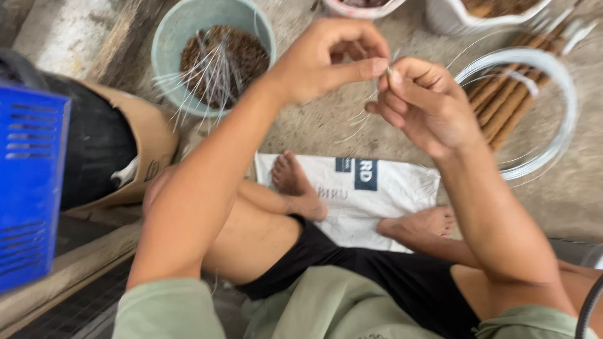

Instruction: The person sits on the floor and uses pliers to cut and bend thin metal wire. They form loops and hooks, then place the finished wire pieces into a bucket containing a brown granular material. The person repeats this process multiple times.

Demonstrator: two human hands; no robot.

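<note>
Concrete floor below; left hand (326, 59) and right hand (422, 100) pinch thin wire (391, 66), mid-twist; coil (553, 94) at three o'clock.

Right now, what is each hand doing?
Left hand: pinched shut on the thin silver wire.
Right hand: curled shut on the same wire.

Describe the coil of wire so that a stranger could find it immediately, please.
Start at the white sack on the ground under the person's feet, then look to the upper right. There the coil of wire lies as a thin, silvery ring around a bundle of brown sticks. Unlike the nearby tubs, it is flat and open.
</note>
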